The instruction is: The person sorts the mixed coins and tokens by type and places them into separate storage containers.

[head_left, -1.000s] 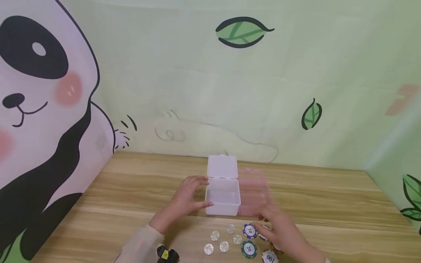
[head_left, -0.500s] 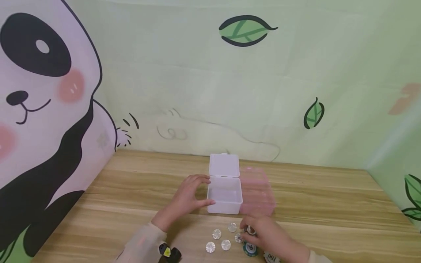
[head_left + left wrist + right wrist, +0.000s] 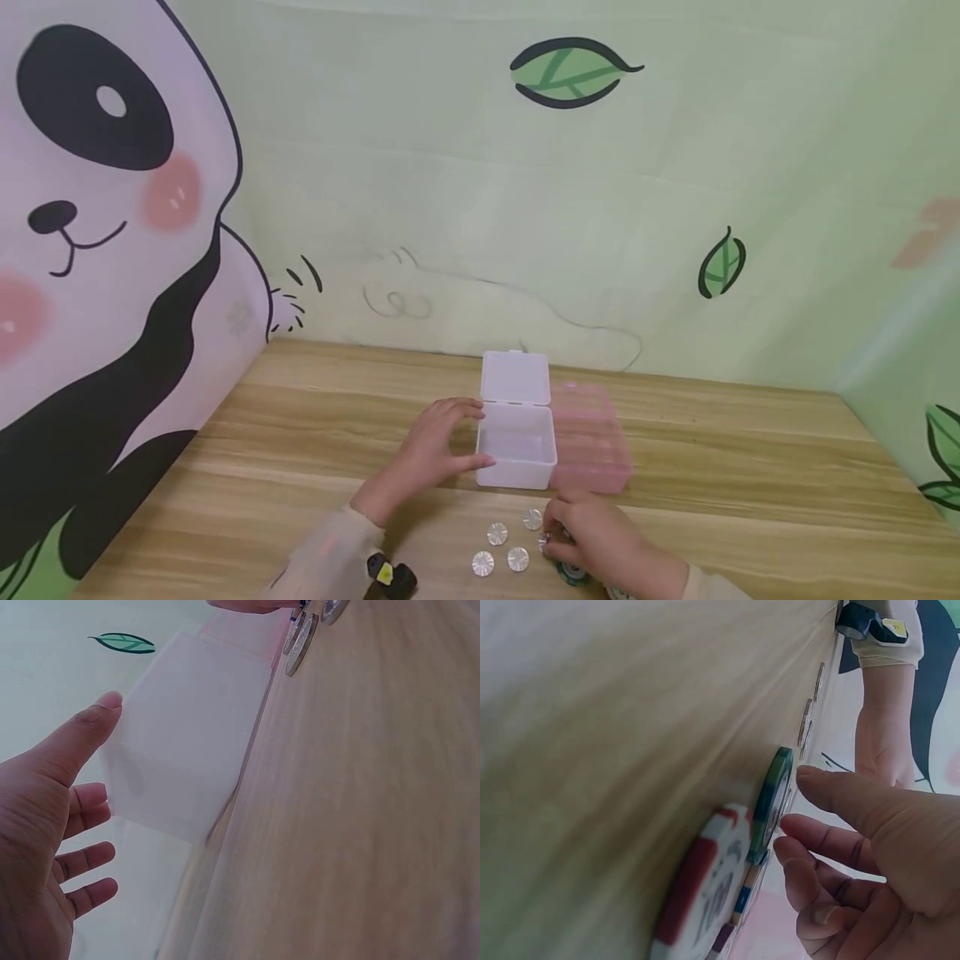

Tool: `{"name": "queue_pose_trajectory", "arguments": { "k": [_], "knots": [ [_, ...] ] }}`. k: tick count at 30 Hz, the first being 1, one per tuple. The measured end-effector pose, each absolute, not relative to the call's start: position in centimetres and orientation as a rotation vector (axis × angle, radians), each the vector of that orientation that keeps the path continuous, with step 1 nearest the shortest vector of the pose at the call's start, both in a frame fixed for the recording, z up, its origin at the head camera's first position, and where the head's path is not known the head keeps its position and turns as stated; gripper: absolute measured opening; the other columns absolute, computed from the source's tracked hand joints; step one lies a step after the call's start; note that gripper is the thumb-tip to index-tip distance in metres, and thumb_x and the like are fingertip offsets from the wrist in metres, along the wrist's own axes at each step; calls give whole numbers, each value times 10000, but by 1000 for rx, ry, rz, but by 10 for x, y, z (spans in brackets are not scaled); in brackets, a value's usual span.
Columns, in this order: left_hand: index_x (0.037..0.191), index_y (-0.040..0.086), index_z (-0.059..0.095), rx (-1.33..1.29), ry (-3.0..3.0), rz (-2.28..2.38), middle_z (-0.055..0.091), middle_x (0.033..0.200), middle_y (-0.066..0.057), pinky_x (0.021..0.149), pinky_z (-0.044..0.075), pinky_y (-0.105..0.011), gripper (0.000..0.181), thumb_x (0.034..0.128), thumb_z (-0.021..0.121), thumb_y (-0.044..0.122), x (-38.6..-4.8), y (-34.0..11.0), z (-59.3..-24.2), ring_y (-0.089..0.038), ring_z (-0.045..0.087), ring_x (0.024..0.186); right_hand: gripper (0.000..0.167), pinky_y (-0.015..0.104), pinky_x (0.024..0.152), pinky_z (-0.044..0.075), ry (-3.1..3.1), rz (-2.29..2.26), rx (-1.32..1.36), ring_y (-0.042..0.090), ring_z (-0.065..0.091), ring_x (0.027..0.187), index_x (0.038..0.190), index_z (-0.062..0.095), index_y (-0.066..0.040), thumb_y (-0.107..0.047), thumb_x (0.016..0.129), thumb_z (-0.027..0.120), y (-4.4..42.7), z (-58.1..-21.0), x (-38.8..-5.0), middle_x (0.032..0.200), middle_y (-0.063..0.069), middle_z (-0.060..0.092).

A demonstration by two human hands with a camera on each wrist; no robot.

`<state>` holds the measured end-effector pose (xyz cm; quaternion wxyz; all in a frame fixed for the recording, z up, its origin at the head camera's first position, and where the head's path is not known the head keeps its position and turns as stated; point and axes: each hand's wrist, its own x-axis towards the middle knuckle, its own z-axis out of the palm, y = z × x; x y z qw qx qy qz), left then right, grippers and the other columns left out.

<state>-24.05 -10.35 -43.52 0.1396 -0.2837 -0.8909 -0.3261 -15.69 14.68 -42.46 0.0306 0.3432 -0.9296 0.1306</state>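
Observation:
A white plastic box (image 3: pixel 517 471) stands with its lid (image 3: pixel 516 377) tipped back; its inside looks bare. My left hand (image 3: pixel 423 450) holds the box's left side, thumb over the front rim and fingers towards the hinge. In the left wrist view the thumb (image 3: pixel 90 731) meets the box's edge. My right hand (image 3: pixel 596 537) is low over the table, its thumb and index finger around a shiny silver disc (image 3: pixel 543 544) with radiating lines. That disc is mostly hidden. Several like it, such as one silver disc (image 3: pixel 517 558), lie to the left.
A pink see-through box (image 3: pixel 592 454) touches the white box's right side. Poker chips lie under and beside my right hand, including a green chip (image 3: pixel 772 802) and a red-and-white chip (image 3: pixel 709 892). The wooden table (image 3: pixel 750 467) backs onto a printed cloth (image 3: pixel 465 167).
My right hand has moved left, from above the poker chips to the nearest silver disc, and its thumb and finger have drawn closer. The left hand stays on the white box.

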Motion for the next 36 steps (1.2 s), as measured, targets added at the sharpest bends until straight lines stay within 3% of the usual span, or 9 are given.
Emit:
{"name": "queue_pose_trajectory", "arguments": {
  "k": [19,29,36],
  "knots": [
    [1164,70,613,-814,-2589,-958,592,1320,-98,1098,368,-496,565,716,824,340,-239,-102,-431,-310,505,1269,212,202,624,455,-2888,322,1009,43,479,690,771,587,-142,-210,765,788,139,-426,-155,784,-75,479],
    [1142,52,612,-854,-2512,-926,609,1281,-125,1053,395,-521,580,704,813,374,-242,-103,-437,-336,531,1217,252,197,595,415,-2906,369,980,37,435,681,775,548,-143,-212,754,790,138,-425,-157,787,-88,457],
    [1167,66,613,-829,-2584,-959,594,1321,-102,1096,363,-513,565,719,818,342,-240,-104,-432,-317,508,1268,260,175,541,358,-2954,433,948,6,394,627,770,520,-157,-226,781,770,137,-424,-157,723,-100,453]
  ]
}}
